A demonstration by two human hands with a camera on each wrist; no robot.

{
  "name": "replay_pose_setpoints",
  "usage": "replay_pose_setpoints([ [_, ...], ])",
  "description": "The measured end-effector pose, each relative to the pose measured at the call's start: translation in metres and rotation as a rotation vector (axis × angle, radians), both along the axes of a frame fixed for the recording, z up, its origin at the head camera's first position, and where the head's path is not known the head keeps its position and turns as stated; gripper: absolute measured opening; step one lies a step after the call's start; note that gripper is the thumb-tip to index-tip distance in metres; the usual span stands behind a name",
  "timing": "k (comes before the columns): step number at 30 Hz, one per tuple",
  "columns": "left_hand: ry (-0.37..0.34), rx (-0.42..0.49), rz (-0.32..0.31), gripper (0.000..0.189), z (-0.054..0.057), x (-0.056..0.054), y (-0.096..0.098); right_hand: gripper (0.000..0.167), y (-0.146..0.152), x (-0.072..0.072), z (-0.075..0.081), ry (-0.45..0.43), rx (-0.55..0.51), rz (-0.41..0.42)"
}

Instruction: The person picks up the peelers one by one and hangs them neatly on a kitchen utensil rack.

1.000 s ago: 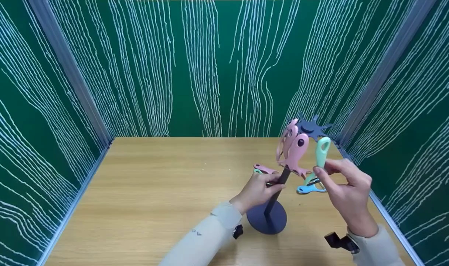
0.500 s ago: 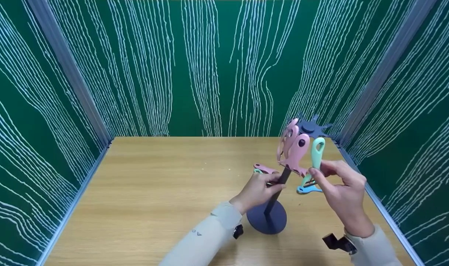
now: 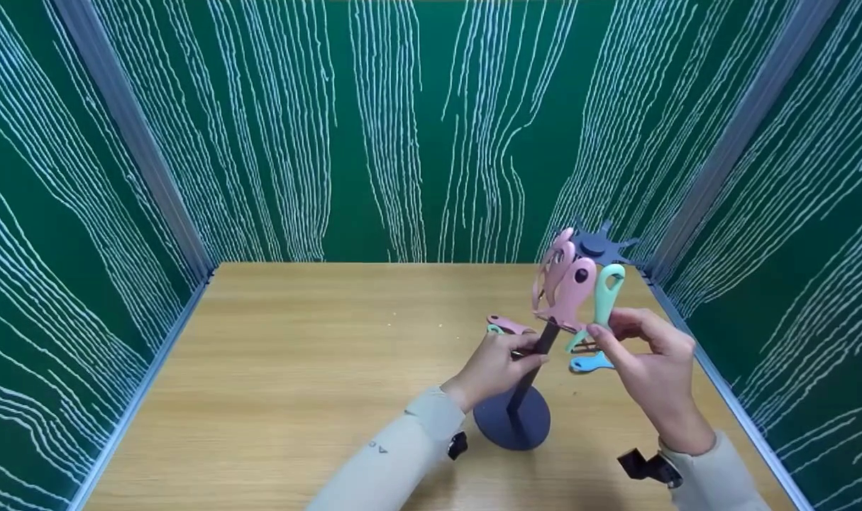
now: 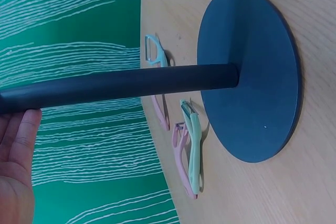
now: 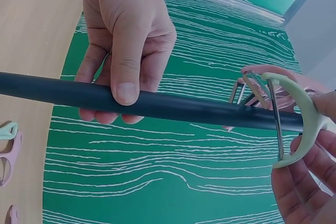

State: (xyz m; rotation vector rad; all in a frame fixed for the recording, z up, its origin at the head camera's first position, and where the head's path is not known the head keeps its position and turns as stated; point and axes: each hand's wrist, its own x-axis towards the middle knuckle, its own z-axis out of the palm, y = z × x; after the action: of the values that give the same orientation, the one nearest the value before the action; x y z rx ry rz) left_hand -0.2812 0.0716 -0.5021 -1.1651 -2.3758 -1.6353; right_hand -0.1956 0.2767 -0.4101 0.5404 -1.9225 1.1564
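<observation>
My left hand (image 3: 498,362) grips the dark pole (image 3: 528,380) of a rack, with thumb and fingers around it in the right wrist view. My right hand (image 3: 654,365) pinches a green Y-shaped peeler (image 3: 605,301) by its lower handle, hole end up and blade end down. That peeler's hole stands close beside the rack's hooked crown (image 3: 592,245). Several pink peelers (image 3: 572,294) hang from the crown's left and front hooks. In the right wrist view, the green peeler's blade head (image 5: 302,124) overlaps the pole's upper part.
The rack's round base (image 3: 512,419) stands on the wooden table (image 3: 317,355). A blue peeler (image 3: 588,363) lies behind the right hand. Behind the left hand lie a pink peeler (image 3: 509,324) and a green one (image 4: 194,150). Green walls (image 3: 438,128) with white lines enclose the table.
My right hand has moved a little left, bringing the green peeler closer to the front pink one and tilting it slightly. My left hand keeps its grip on the pole.
</observation>
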Motion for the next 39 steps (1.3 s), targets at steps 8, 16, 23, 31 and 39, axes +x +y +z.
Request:
replay_pose_setpoints([
  [8, 0.011, -0.007, -0.005, 0.026, -0.002, -0.001, 0.000, 0.030, 0.009, -0.001, -0.003, -0.006, -0.037, -0.014],
  [16, -0.024, -0.003, -0.013, 0.029, 0.000, 0.000, -0.001, 0.021, 0.028, -0.013, -0.010, -0.019, -0.061, -0.122],
  [23, -0.039, -0.003, -0.014, 0.030, 0.000, 0.000, -0.001, 0.020, 0.049, -0.031, -0.027, -0.131, -0.035, -0.206],
  [31, -0.036, 0.011, -0.020, 0.033, -0.002, 0.001, 0.001, 0.023, 0.069, -0.048, -0.050, -0.243, 0.075, -0.201],
  [39, -0.052, 0.002, -0.018, 0.035, -0.001, 0.000, -0.001, 0.028, 0.087, -0.066, -0.063, -0.320, 0.262, -0.199],
])
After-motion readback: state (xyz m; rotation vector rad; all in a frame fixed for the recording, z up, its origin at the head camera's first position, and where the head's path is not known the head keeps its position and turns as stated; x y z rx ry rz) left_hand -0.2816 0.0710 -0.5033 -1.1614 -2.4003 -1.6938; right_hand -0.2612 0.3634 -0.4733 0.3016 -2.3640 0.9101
